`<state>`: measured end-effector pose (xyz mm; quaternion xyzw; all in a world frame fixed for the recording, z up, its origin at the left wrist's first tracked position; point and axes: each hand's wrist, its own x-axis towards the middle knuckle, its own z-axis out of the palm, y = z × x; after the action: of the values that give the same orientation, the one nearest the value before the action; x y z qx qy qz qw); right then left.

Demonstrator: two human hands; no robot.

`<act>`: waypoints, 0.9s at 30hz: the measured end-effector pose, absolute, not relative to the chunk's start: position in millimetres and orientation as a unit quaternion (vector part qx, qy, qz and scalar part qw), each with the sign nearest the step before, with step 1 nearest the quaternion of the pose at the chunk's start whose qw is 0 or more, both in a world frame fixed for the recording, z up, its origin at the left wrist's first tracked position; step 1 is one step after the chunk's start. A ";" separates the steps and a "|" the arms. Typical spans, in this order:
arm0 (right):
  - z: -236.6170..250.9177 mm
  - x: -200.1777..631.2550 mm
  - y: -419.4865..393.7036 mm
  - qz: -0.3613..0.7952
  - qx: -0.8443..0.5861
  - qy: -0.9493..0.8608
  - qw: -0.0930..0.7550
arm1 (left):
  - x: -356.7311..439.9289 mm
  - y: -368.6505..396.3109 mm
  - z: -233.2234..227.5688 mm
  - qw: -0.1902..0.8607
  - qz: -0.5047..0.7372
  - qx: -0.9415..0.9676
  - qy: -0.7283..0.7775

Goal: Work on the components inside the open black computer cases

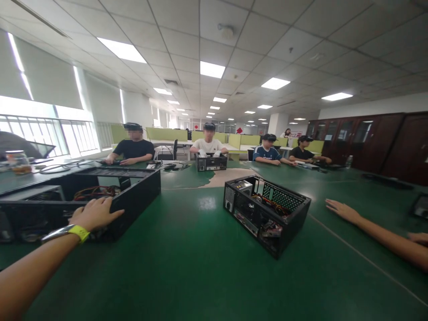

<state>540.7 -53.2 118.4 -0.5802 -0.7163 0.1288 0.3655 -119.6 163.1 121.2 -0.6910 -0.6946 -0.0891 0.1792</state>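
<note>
With fingers spread and palm down, my left hand rests on the near side of an open black computer case at the left, a watch with a yellow strap on its wrist. Loose coloured wires show inside that case. My right hand lies flat on the green table, fingers stretched out, apart from any object. Between my hands stands a second open black computer case, angled on the table; a power supply, red and yellow wires and circuit boards show in it.
Across the table, several people with headsets sit; one in white gloves handles another computer case. Cables lie near them. A jar stands far left. Another person's hand shows at the right edge, below a dark device.
</note>
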 end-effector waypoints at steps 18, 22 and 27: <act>-8.8 359.4 130.8 -0.093 -0.746 -0.344 0.562 | -103.4 172.3 84.4 0.241 -0.105 -0.604 -0.752; 40.9 381.0 228.7 0.105 -0.814 -0.423 0.384 | -107.2 173.8 78.3 0.222 -0.103 -0.612 -0.752; 92.0 404.1 291.8 0.190 -0.748 -0.554 0.311 | -111.0 166.3 82.4 0.242 -0.099 -0.613 -0.746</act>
<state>404.1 291.8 92.0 -0.7481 -0.5544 0.1896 0.3114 -111.0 166.3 82.4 -0.6129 -0.7457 -0.0990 0.2418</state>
